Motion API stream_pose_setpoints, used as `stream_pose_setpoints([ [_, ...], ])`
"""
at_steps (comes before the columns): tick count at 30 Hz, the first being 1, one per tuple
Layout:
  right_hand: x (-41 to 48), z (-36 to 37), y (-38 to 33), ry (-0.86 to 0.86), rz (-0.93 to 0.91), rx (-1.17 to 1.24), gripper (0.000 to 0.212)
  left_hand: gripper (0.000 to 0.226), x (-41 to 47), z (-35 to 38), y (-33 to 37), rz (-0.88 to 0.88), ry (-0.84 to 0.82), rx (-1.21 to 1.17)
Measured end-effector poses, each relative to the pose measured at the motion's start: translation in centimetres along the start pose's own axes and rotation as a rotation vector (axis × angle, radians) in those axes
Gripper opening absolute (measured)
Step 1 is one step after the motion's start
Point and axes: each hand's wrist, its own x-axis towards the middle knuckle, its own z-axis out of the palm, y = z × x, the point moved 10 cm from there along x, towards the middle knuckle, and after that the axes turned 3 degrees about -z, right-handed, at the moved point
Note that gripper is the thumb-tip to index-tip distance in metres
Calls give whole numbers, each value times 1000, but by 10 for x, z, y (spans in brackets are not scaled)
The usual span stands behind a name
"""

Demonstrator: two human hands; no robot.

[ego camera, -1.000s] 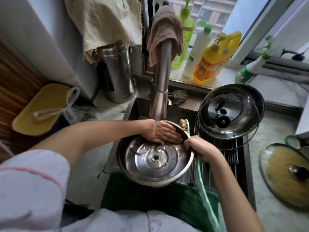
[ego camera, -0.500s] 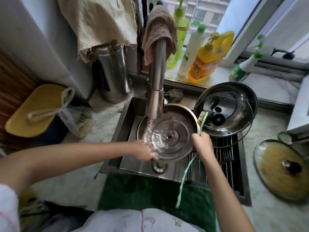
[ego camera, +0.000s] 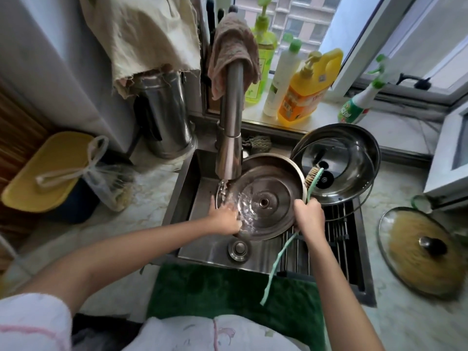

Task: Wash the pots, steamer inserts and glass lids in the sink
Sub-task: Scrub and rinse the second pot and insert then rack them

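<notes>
A round steel pot [ego camera: 273, 198] stands tilted on edge in the sink [ego camera: 202, 239], its ringed face towards me. Water from the faucet [ego camera: 231, 122] runs onto its left side. My left hand [ego camera: 225, 220] grips the pot's lower left rim in the stream. My right hand [ego camera: 309, 216] grips the right rim together with a green-handled brush [ego camera: 314, 177], bristles up. A second steel pot [ego camera: 364, 148] rests on the drain rack [ego camera: 336, 239] with a glass lid [ego camera: 326, 158] inside it. Another glass lid [ego camera: 405, 249] lies on the counter at right.
Soap bottles [ego camera: 304, 95] and a spray bottle [ego camera: 359, 102] line the window sill. A steel canister [ego camera: 164, 115] stands left of the faucet, a yellow-lidded bin [ego camera: 45, 168] with a plastic bag further left. A green mat [ego camera: 228, 292] hangs over the sink's front edge.
The pot went from lying flat near the front edge to standing tilted further back under the water. My left hand moved from its far rim to its lower left rim.
</notes>
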Motion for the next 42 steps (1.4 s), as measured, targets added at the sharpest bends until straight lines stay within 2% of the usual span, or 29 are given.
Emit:
stream_pose_setpoints([
  [2,2,8,13,-50,65,42,24,33,-21,-2,5,41,-6,-259],
  [3,1,14,20,-86,107,88,19,26,-33,-13,3,59,80,-370],
  [5,-3,28,34,-173,206,236,8,30,-57,-40,-18,29,354,-423],
  [7,-12,42,43,-253,292,369,15,15,-82,-66,-42,-3,643,-490],
  [8,-17,47,47,-284,318,417,19,31,-92,-75,-53,-21,741,-576],
  [9,-22,54,48,-323,342,463,22,54,-95,-75,-66,-55,771,-682],
  [10,-26,62,50,-367,369,508,25,71,-93,-70,-80,-119,719,-817],
  [11,-32,72,51,-412,397,559,27,80,-87,-58,-90,-176,587,-1016],
  [12,-38,81,50,-451,422,606,28,81,-82,-42,-89,-207,382,-1263],
  [14,-49,96,48,-508,457,670,29,59,-83,-21,-70,-208,29,-1697],
  [15,-52,102,46,-547,461,686,29,38,-89,-25,-65,-198,-19,-1797],
  [16,-53,106,43,-583,445,687,28,17,-94,-30,-68,-212,4,-1828],
  [17,-53,108,39,-611,419,660,30,8,-97,-33,-74,-242,36,-1853],
  [19,-41,99,29,-570,258,445,40,14,-100,-39,-88,-253,81,-1912],
  [20,-34,86,20,-486,142,302,48,15,-102,-40,-93,-247,95,-1945],
  [21,-26,71,9,-366,16,192,50,20,-105,-41,-99,-244,114,-1945],
  [23,-19,52,-22,-207,-259,94,42,47,-106,-45,-110,-207,185,-1887],
  [25,-30,58,-60,-218,-575,-51,39,64,-110,-51,-112,-174,261,-1784],
  [27,-38,76,-85,-157,-872,-393,40,71,-114,-57,-107,-146,306,-1705],
  [28,-36,88,-89,-119,-940,-577,42,74,-115,-58,-105,-136,322,-1682],
  [29,-32,98,-88,-118,-941,-730,43,76,-115,-58,-105,-132,340,-1677],
  [31,-24,116,-77,-221,-848,-847,42,79,-113,-57,-107,-122,387,-1700],
  [34,-34,139,-55,-476,-675,-679,26,83,-108,-52,-109,-118,448,-1729],
  [37,-68,166,-33,-851,-428,-304,15,82,-104,-48,-107,-140,492,-1747],
  [38,-75,169,-28,-928,-339,-202,13,82,-103,-48,-106,-151,496,-1747],
  [40,-74,171,-23,-975,-263,-138,15,84,-101,-46,-106,-163,494,-1742],
  [42,-53,168,-26,-916,-330,-240,18,85,-102,-46,-110,-153,484,-1737],
])
